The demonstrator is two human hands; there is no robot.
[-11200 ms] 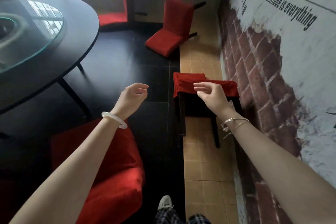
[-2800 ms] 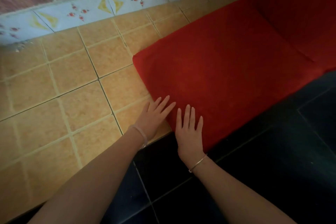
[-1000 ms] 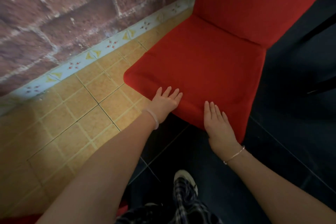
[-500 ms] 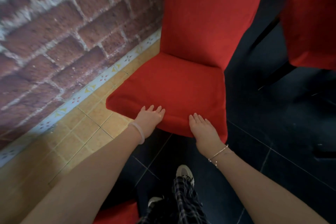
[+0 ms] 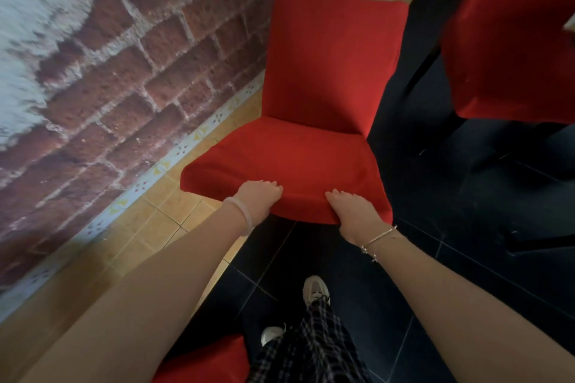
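Note:
A red fabric-covered chair (image 5: 314, 96) stands upright in the middle of the view, its back toward the far side and its seat facing me. My left hand (image 5: 258, 197) grips the left part of the seat's front edge, fingers curled on top of the fabric. Further right on the same edge, my right hand (image 5: 353, 210) grips in the same way. Both thumbs are hidden under the edge. A pale bangle sits on my left wrist and a thin bracelet on my right.
A brick-pattern wall (image 5: 124, 50) with a tiled skirting runs close along the chair's left side. A second red chair (image 5: 510, 40) stands at the upper right on the black floor (image 5: 466, 227). Another red seat (image 5: 205, 364) and my shoes (image 5: 315, 289) are below.
Over the last second the chair has come upright and farther from me. My hands went from lying flat on the seat to curling over its front edge.

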